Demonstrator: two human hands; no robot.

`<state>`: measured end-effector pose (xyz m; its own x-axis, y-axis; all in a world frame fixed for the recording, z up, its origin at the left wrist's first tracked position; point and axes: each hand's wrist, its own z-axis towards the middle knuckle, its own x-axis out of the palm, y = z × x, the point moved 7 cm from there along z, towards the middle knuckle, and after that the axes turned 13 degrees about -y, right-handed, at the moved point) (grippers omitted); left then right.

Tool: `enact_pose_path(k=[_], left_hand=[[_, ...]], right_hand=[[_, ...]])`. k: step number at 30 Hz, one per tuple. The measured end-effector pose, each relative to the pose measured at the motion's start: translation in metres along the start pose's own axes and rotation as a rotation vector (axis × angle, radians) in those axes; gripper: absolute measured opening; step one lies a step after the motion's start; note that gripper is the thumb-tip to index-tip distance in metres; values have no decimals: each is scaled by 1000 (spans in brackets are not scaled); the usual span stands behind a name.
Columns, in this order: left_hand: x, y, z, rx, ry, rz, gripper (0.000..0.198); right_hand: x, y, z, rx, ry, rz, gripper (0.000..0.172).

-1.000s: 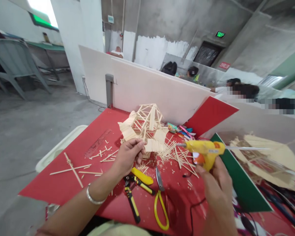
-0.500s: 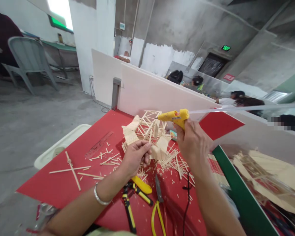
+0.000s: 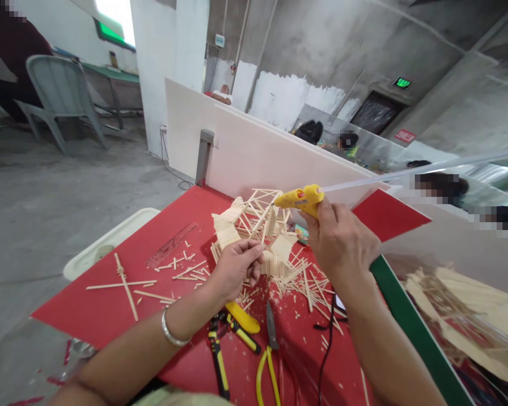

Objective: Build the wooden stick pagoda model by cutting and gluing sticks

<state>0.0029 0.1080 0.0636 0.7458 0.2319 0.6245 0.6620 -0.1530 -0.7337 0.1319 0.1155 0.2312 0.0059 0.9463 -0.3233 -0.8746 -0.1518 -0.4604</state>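
My right hand (image 3: 347,234) grips a yellow hot glue gun (image 3: 302,198), with a long clear glue stick (image 3: 372,179) running out of its back. The nozzle points left, close to the upper end of a thin wooden stick (image 3: 265,230). My left hand (image 3: 241,262) pinches that stick's lower end between thumb and fingers. Just behind stands a wooden stick frame (image 3: 254,211) with ribbed wood panels (image 3: 226,228). Whether the nozzle touches the stick, I cannot tell.
On the red table (image 3: 122,321) lie loose sticks (image 3: 309,287), yellow-handled scissors (image 3: 271,338), black-and-yellow pliers (image 3: 219,361) and a ruler (image 3: 171,245). A black cord (image 3: 328,349) runs near my right forearm. A white partition (image 3: 271,152) stands behind; a green-edged board (image 3: 406,316) stands right.
The view has shifted slightly, moving the room rightward in the picture. The glue gun has tilted a little, its glue stick now sloping up to the right. My left hand keeps its pinch.
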Motion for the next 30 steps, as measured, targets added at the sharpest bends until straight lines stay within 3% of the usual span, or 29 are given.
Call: enact_pose_path(k=[11,22,30], left_hand=[[3,-1,6,-13,-25,-15,27],[4,2,11,13,-5,-15,23],[5,-1,10,3,-59,0,19]], right_hand=[[6,-4,4,4,65,56,42],[2,0,12,-85,33,18,40],[5,-2,13,-86,42,10,44]])
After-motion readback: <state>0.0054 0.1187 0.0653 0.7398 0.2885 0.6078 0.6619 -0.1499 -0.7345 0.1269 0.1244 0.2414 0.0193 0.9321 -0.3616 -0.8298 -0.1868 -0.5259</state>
